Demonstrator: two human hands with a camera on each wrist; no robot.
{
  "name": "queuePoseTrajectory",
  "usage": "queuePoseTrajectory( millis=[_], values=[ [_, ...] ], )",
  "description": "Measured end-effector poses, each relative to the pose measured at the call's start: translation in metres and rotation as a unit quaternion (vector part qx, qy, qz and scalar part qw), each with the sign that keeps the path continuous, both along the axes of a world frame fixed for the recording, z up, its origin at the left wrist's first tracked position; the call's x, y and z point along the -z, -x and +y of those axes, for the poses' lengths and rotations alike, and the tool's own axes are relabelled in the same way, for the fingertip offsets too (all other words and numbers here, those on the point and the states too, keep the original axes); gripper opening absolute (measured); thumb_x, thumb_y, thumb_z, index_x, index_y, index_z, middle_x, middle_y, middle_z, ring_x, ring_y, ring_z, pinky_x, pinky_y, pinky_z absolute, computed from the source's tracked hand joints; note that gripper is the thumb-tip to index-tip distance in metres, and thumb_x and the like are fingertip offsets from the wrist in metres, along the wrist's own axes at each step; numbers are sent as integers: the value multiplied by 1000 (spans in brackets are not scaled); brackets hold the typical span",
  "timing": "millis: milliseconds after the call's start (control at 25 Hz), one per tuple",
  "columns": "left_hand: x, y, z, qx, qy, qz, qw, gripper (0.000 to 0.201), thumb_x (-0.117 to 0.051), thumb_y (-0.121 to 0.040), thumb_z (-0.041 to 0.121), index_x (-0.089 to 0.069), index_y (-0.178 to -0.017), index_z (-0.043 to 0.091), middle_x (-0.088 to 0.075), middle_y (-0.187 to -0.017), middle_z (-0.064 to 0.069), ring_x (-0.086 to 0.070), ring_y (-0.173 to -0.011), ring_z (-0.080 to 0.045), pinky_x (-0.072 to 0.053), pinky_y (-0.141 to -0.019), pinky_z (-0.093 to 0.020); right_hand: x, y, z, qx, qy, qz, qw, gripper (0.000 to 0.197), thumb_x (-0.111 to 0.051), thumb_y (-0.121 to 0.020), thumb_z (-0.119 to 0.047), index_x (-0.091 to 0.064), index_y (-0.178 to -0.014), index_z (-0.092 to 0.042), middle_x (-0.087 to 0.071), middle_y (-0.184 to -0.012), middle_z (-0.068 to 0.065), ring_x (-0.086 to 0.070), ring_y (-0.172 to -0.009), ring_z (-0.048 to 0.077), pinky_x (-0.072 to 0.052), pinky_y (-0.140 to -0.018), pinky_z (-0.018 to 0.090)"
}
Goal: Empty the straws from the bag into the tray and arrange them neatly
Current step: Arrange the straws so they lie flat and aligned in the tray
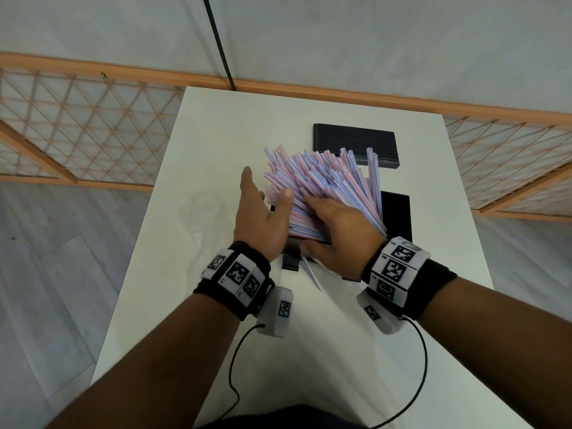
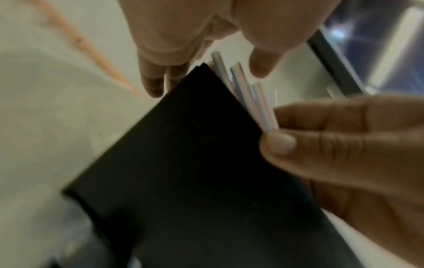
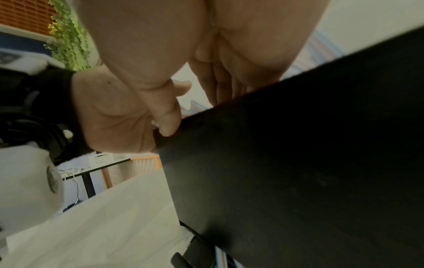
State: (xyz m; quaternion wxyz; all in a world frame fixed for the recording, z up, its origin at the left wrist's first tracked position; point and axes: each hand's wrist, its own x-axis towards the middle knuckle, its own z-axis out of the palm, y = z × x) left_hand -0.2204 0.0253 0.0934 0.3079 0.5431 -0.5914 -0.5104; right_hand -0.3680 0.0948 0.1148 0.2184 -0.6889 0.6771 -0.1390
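Observation:
A big heap of pink-, blue- and white-striped straws (image 1: pixel 325 181) fans out over a black tray (image 1: pixel 397 212) in the middle of the white table (image 1: pixel 216 134). My left hand (image 1: pixel 263 209) stands on edge against the heap's left side, fingers straight, thumb touching the straws. My right hand (image 1: pixel 337 224) lies palm down on the near part of the heap, its thumb at the tray's near wall (image 3: pixel 298 154). In the left wrist view the straw ends (image 2: pixel 259 101) stick up past the tray's corner (image 2: pixel 195 163). One loose straw (image 1: pixel 312 274) lies off the tray's near edge.
A shut black box (image 1: pixel 356 144) sits just beyond the heap. A small black part (image 1: pixel 291 261) juts from the tray's near left corner. An orange lattice fence (image 1: pixel 93 128) runs behind the table, and a black cable (image 1: pixel 219 44) hangs at the far edge.

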Motion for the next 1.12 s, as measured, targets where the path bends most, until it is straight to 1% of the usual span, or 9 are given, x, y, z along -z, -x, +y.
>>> queuePoseTrajectory(
  millis=[120, 200, 280, 360, 480, 600, 720, 920, 1120],
  values=[
    [-2, 7, 2, -51, -123, 51, 990, 70, -42, -101, 51, -17, -158, 18, -33, -160, -6, -40, -142, -21, -30, -119, -42, -8, 9, 12, -10, 42, 9, 999, 56, -75, -77, -23, -58, -128, -8, -64, -121, 10, -60, -110, 29, -46, -95, 31],
    [1, 8, 2, -36, -137, 34, 989, 76, -34, -96, 64, -25, -155, 17, -43, -154, -7, -44, -139, -25, -32, -117, -46, -10, 15, 20, -6, 54, 29, 998, 40, -74, -78, -23, -64, -114, -11, -64, -104, 5, -62, -96, 28, -46, -81, 27],
    [2, 9, 3, 2, -125, 26, 992, 79, -27, -95, 69, -28, -153, 16, -41, -155, -4, -40, -142, -23, -28, -120, -44, -8, 19, 25, -6, -7, 58, 998, 32, -71, -81, -35, -63, -104, -14, -57, -93, -1, -60, -90, 26, -42, -74, 26],
    [0, 9, 2, 26, -131, 14, 991, 96, -20, -86, 82, -25, -155, 15, -35, -159, -3, -35, -145, -23, -24, -122, -43, -2, 20, 26, -6, -85, 95, 992, 39, -64, -84, -50, -61, -103, -16, -56, -95, 0, -58, -94, 25, -47, -77, 32],
    [0, 8, -1, 24, -146, 1, 989, 136, -14, -53, 104, -29, -152, 12, -39, -157, -11, -42, -140, -30, -28, -119, -50, 2, 15, 22, 29, -121, 125, 984, 44, -55, -84, -63, -56, -93, -20, -52, -93, -1, -58, -96, 24, -51, -80, 36],
    [-4, 7, 0, 41, -147, 4, 988, 112, -18, -72, 91, -25, -155, 15, -34, -160, -4, -38, -143, -22, -24, -121, -44, 4, 9, 17, 34, -138, 139, 980, 45, -52, -82, -68, -46, -85, -24, -54, -92, 2, -59, -95, 27, -47, -74, 31],
    [-1, 6, 1, 44, -134, -17, 990, 83, -22, -95, 71, -30, -151, 11, -43, -152, -7, -42, -138, -25, -29, -117, -46, 4, 6, 8, 41, -173, 194, 965, 52, -47, -81, -74, -48, -86, -22, -63, -98, 6, -62, -94, 29, -48, -70, 32],
    [-1, 7, 2, 25, -147, 13, 989, 71, -27, -98, 66, -37, -144, 12, -53, -140, -6, -51, -127, -26, -37, -111, -43, 6, -1, -10, 33, -168, 166, 971, 49, -59, -80, -65, -55, -82, -16, -63, -82, 7, -61, -78, 28, -52, -66, 32],
    [4, 6, 4, -6, -161, 69, 985, 86, -33, -86, 77, -35, -144, 13, -52, -144, -9, -52, -128, -26, -38, -112, -48, 9, -1, -15, 41, -176, 153, 972, 44, -64, -78, -59, -57, -84, -16, -58, -78, 3, -61, -79, 26, -44, -64, 29]
  ],
)
